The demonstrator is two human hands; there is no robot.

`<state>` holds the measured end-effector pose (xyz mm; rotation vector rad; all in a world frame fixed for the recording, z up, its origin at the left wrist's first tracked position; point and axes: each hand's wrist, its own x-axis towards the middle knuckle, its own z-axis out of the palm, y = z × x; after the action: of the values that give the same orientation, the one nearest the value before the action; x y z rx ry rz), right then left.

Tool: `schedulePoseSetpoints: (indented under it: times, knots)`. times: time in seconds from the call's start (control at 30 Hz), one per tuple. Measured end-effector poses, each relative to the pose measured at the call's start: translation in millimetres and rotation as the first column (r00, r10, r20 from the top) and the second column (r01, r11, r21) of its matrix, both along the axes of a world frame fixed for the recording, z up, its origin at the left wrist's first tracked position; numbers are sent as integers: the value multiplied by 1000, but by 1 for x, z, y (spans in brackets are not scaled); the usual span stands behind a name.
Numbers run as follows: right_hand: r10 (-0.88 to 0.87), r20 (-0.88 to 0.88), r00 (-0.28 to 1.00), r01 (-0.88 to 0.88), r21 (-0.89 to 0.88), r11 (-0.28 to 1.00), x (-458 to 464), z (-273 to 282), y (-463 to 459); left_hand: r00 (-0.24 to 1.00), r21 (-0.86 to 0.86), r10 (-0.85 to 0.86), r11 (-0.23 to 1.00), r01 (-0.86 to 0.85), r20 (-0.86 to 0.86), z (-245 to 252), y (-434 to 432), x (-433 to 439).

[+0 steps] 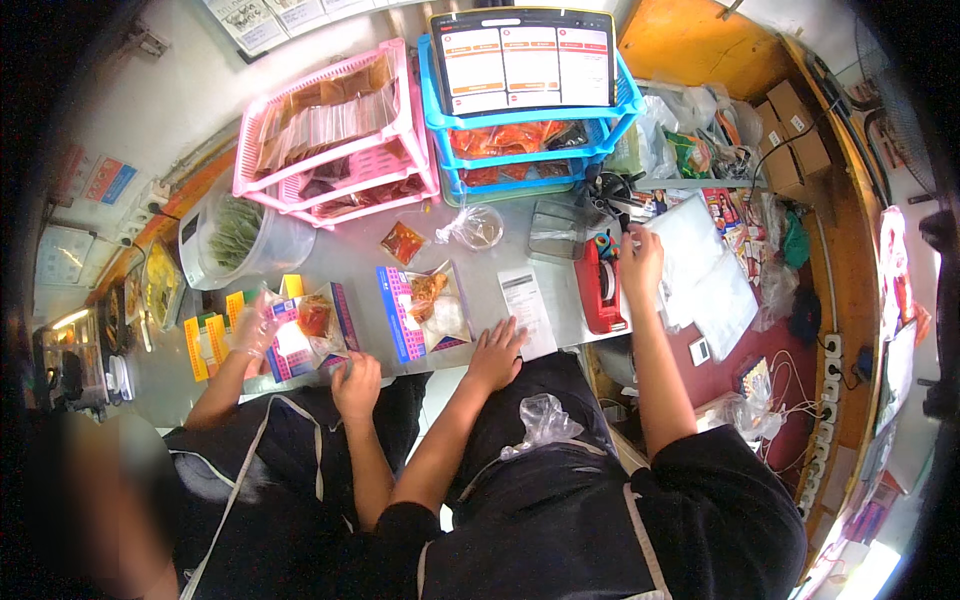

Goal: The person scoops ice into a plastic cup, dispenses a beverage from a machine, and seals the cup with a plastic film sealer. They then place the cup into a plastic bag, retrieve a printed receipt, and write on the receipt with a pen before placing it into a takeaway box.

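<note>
My left hand (496,354) rests palm down on the steel counter's front edge, fingers spread, beside a printed paper receipt (527,313). Left of it stands an open printed carton (400,315) with fried chicken (429,291) and a wrapped white portion (450,315). My right hand (641,259) is raised at the top of a red tape dispenser (601,292), near colourful-handled scissors (606,244); whether its fingers hold anything is unclear. A sauce packet (403,242) and a knotted clear bag (480,227) lie behind the carton.
At left, a co-worker's gloved hand (256,326) and bare hand (357,382) are at another food carton (289,341). Pink (247,150) and blue baskets (442,142) with packets stand behind, a tablet (525,64) above the blue ones. Plastic bags (712,277) lie at right.
</note>
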<state>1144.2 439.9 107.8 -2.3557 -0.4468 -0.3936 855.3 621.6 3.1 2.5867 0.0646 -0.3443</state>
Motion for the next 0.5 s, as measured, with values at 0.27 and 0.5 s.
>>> schedulePoseSetpoints:
  times: [0.27,0.5]
  knots:
    - [10,-396,918,-125,-265,956,52,-15,11,995,16,47,999,-49,89,-23,-6,7]
    - [82,2,997,-76,400,913,0,146,-30,999,17,39,999,-39,1,-26,-5,9]
